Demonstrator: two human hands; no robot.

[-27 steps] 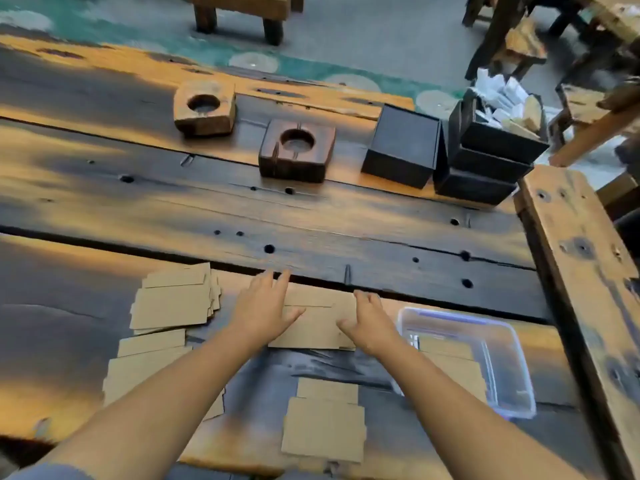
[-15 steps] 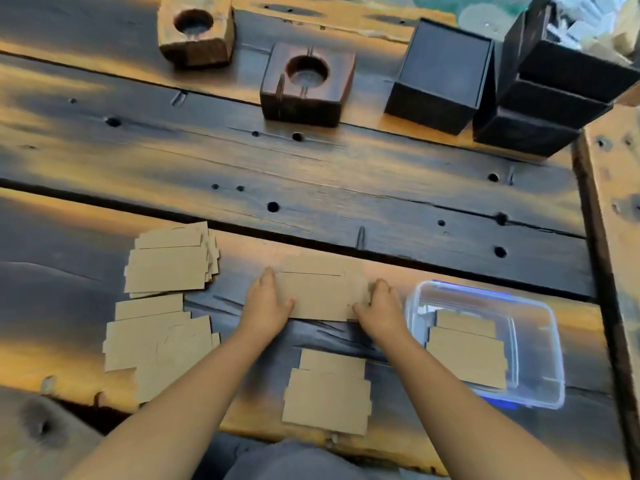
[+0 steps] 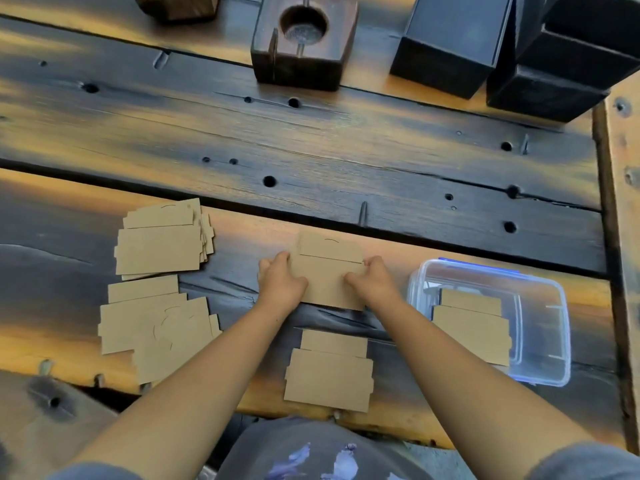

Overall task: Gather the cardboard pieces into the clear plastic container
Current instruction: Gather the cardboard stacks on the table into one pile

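Note:
A small stack of brown cardboard pieces [image 3: 327, 268] lies in the middle of the wooden table. My left hand [image 3: 281, 282] grips its left edge and my right hand [image 3: 373, 284] grips its right edge, thumbs on top. The clear plastic container [image 3: 540, 296] sits to the right, with cardboard pieces [image 3: 471, 327] lying inside it. Another cardboard pile [image 3: 329, 370] rests just in front of my hands. Two more cardboard piles lie at the left, one farther [image 3: 161, 242] and one nearer [image 3: 152, 330].
A dark wooden block with a round hole [image 3: 304, 43] and black boxes [image 3: 450, 39] stand at the back of the table. A raised wooden beam [image 3: 623, 202] borders the right side. The table's near edge runs just below the front cardboard pile.
My hands have drawn inward from flat on the pieces to gripping both ends of the central stack, squaring it. The camera has tilted down and closer to the table.

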